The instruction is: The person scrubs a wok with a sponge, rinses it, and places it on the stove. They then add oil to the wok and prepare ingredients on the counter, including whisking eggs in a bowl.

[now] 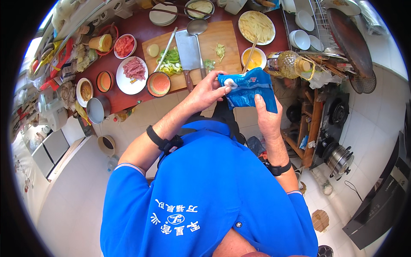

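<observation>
A blue plastic packet (249, 91) bearing print is held up between both hands, in front of the near edge of the table. My left hand (208, 91) pinches its upper left corner, thumb on the near face. The packet's right side is gripped by my right hand (269, 119), thumb flat on the front. Beyond it lies a wooden cutting board (224, 35) with a cleaver (187, 49), a metal ladle (197, 28), sliced green pepper (170, 60) and shredded ginger (220, 52). A bowl of beaten egg (252, 59) with chopsticks stands just behind the packet.
To the left are a plate of sliced meat (133, 72), a bowl of chopped tomato (125, 46) and an orange bowl (159, 84). A plate of pale shreds (257, 27) sits at back right. An oil bottle (285, 64) lies at the table's right end, near a gas stove (337, 112).
</observation>
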Tool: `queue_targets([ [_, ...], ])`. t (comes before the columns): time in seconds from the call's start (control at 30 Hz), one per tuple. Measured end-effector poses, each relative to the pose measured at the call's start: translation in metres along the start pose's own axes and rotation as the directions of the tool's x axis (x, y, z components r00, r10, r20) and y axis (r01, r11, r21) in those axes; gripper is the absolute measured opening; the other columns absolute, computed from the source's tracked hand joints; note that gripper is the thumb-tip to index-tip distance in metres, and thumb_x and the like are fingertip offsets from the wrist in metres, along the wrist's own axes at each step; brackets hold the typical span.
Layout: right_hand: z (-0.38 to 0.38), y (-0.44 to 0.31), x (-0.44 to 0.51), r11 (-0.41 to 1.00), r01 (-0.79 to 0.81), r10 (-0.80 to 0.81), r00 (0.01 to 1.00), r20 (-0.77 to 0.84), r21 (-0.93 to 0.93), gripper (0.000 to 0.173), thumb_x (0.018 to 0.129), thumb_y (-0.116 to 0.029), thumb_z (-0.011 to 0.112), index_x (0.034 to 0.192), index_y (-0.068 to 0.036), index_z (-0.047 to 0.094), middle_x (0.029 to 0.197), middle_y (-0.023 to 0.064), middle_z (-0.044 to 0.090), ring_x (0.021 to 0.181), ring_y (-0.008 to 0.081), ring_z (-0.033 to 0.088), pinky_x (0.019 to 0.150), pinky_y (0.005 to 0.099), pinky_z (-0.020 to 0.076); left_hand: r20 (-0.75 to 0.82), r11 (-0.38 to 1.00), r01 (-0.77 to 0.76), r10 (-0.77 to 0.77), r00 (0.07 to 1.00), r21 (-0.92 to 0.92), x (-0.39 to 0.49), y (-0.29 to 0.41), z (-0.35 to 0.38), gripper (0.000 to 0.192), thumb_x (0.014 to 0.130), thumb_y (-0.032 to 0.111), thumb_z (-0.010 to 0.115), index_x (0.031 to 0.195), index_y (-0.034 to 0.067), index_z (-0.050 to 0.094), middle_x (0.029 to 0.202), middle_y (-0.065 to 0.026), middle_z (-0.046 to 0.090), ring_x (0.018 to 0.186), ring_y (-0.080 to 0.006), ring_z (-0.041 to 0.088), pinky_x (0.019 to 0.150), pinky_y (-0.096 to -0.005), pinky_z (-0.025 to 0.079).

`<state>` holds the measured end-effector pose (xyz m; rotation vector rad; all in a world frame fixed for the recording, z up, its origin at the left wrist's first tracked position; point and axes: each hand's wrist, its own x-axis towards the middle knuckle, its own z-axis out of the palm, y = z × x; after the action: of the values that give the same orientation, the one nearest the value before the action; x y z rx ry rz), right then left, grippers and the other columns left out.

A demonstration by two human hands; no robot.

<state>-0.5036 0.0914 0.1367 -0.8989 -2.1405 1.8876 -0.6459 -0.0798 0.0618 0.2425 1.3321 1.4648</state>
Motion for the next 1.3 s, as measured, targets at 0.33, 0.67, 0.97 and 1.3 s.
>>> queue_targets([
  [0.33,-0.018,-0.054,0.06,0.979,-0.1,0.114,0.991,0.067,-0.179,0.023,0.1,-0.019,0.063,0.108,0.002,0.07,0.078,-0.0026,0.064,0.063,0.0037,0.054,0.056,0.0222,0.0466,-0.058,0.997,-0.072,0.07,0.996,-0.026,0.007,0.009,-0.004,0.07,0.099,0.033,0.065,0.153,0.006,0.029,0.129,-0.0106,0.063,0.114,-0.0178,0.062,0.088,-0.0345,0.053],
  [0.67,-0.09,-0.016,0.267,0.941,-0.104,-0.002,0.95,-0.312,-0.322,0.025,0.097,-0.02,0.063,0.101,0.003,0.069,0.079,0.008,0.069,0.061,0.0146,0.066,0.051,0.03,0.0571,-0.275,0.993,0.111,-0.096,0.957,0.038,-0.008,-0.036,-0.017,0.053,0.103,0.024,0.055,0.149,0.004,0.037,0.124,-0.0139,0.067,0.109,-0.0185,0.065,0.088,-0.0342,0.054],
  [0.97,-0.118,0.034,0.381,0.903,-0.372,0.202,0.807,-0.555,-0.213,0.051,0.093,-0.017,0.058,0.142,-0.003,0.053,0.113,0.0194,0.069,0.074,0.0275,0.074,0.054,0.0337,0.0622,-0.457,0.982,0.131,-0.179,0.871,-0.135,-0.011,-0.061,0.007,0.05,0.104,0.025,0.055,0.146,0.002,0.04,0.124,-0.0154,0.067,0.109,-0.02,0.067,0.084,-0.0318,0.053],
  [1.3,-0.143,0.099,0.456,0.794,-0.405,0.138,0.846,-0.515,-0.453,0.046,0.093,-0.017,0.058,0.139,-0.011,0.058,0.105,0.0141,0.069,0.072,0.0267,0.07,0.052,0.0336,0.0548,-0.543,0.96,0.17,-0.266,0.797,-0.222,-0.009,-0.075,0.025,0.053,0.104,0.026,0.054,0.148,0.002,0.038,0.125,-0.0167,0.066,0.109,-0.0202,0.067,0.084,-0.0317,0.054],
])
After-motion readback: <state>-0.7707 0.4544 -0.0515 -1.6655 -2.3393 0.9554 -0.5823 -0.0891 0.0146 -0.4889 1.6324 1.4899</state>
